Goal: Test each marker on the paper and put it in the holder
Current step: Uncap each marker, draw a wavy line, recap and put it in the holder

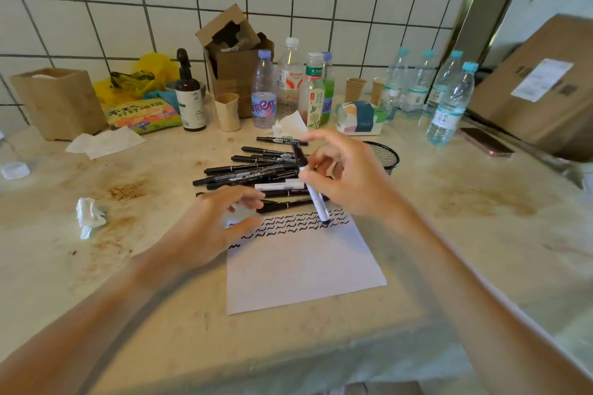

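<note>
The right hand (345,176) pinched a white marker (313,191), its tip touching the paper (305,269) among black squiggles. The left hand (211,228) pressed the paper's corner with relaxed fingers. The holder (386,155) stood behind the right hand.

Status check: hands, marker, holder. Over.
Right hand grips white-barrelled marker, tip on scribbled white paper. Left hand rests on paper's edge. Black mesh holder behind right hand; pile of black markers untested.
</note>
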